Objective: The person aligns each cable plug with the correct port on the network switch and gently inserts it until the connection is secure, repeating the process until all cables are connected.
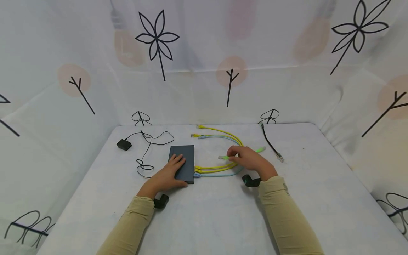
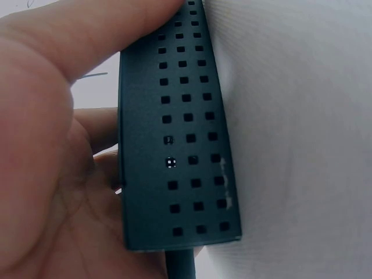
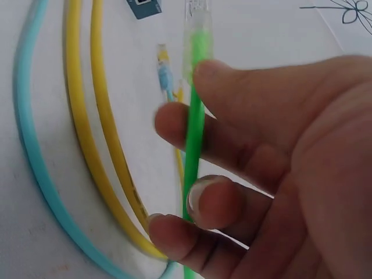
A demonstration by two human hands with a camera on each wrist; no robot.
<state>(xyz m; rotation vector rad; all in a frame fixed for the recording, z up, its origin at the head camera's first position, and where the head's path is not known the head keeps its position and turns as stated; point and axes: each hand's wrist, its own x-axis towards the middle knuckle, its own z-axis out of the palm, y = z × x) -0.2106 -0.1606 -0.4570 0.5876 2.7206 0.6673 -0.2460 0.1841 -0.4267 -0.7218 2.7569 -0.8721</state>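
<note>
A dark grey network switch (image 1: pixel 188 161) lies flat on the white table. My left hand (image 1: pixel 165 179) rests on it, fingers spread over the top and thumb along the near side. In the left wrist view that thumb presses by the vented side (image 2: pixel 189 128). My right hand (image 1: pixel 250 159) pinches a green Ethernet cable (image 3: pixel 196 125) just behind its clear plug (image 1: pixel 222 157), which points at the switch. Two yellow Ethernet cables (image 1: pixel 220 170) and a light blue one (image 1: pixel 220 175) run from the switch's right side and loop behind my right hand.
The loose plugs of the yellow (image 1: pixel 200 126) and light blue (image 1: pixel 202 137) cables lie at the back. A short black cable (image 1: pixel 268 140) with clear plugs is at the right. At the left lies a black power adapter (image 1: pixel 124 144), its thin cord (image 1: pixel 149 143) tangled beside the switch.
</note>
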